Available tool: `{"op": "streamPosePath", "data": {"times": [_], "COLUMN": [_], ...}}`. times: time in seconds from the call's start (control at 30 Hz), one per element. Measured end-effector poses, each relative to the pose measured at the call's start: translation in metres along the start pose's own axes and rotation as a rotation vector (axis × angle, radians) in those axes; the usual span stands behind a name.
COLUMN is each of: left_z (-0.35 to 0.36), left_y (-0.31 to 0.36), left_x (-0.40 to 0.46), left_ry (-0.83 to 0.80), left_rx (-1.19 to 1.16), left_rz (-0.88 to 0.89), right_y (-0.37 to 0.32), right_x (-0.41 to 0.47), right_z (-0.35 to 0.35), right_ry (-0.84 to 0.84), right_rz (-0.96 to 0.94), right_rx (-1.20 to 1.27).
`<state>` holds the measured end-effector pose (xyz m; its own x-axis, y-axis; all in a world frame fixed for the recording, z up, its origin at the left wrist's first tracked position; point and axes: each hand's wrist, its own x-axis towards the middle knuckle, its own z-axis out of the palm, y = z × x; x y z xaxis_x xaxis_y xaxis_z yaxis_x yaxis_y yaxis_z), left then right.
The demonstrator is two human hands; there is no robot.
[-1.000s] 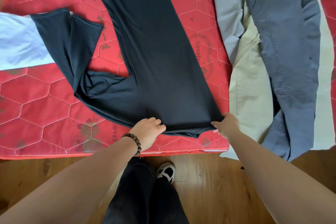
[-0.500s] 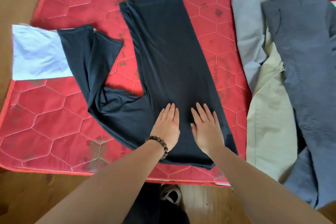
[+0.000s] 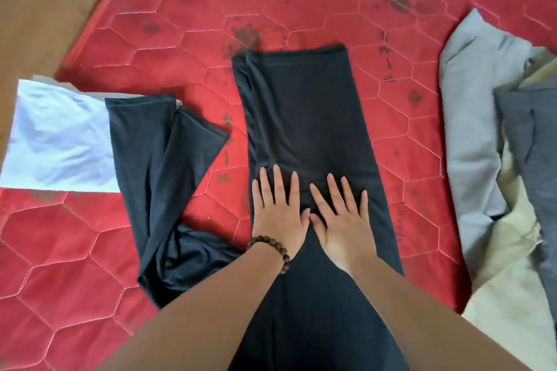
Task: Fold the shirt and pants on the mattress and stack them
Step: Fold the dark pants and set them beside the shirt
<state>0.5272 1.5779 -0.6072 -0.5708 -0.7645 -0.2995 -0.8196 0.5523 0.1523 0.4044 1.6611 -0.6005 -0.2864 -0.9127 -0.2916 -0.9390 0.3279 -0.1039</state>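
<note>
Dark, slippery-looking pants [image 3: 304,117] lie lengthwise on the red mattress [image 3: 301,3], one leg [image 3: 156,159] splayed off to the left. The left hand [image 3: 278,211] and right hand [image 3: 342,217] press flat and open side by side, gripping nothing. Smoothing may bunch the fabric or drag it askew; that loose leg could spoil the fold.

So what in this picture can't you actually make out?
- Near end of the dark garment, head view: covered by both forearms and cut off by the bottom edge.
- Cloth under the left hand and right hand: hidden by the flat palms.
- Pile of grey and beige clothes: cut off by the right edge, so the pieces can't be counted.
- White cloth: blurred, kind unclear.
</note>
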Motion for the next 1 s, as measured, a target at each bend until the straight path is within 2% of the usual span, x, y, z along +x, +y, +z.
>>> {"op": "streamPosePath", "data": {"times": [0.33,0.53,0.73,0.83,1.0], "left_z": [-0.028,-0.056,-0.076,-0.085,-0.091], "left_y": [-0.041,-0.06,-0.071,-0.074,-0.083], "left_x": [0.092,0.143,0.198,0.216,0.223], "left_ry": [0.14,0.418,0.366,0.36,0.371], "left_rx": [-0.019,-0.151,-0.431,-0.559,-0.591], "left_rz": [-0.18,-0.298,-0.498,-0.58,-0.641], "right_y": [0.003,0.011,0.041,0.053,0.06], "right_x": [0.135,0.195,0.261,0.287,0.305], "right_z": [-0.033,-0.053,-0.09,-0.105,-0.116], "right_ry": [0.051,0.063,0.173,0.108,0.058], "right_rz": [-0.078,-0.124,-0.114,-0.115,-0.143], "right_rx": [-0.023,0.007,0.08,0.054,0.018]}}
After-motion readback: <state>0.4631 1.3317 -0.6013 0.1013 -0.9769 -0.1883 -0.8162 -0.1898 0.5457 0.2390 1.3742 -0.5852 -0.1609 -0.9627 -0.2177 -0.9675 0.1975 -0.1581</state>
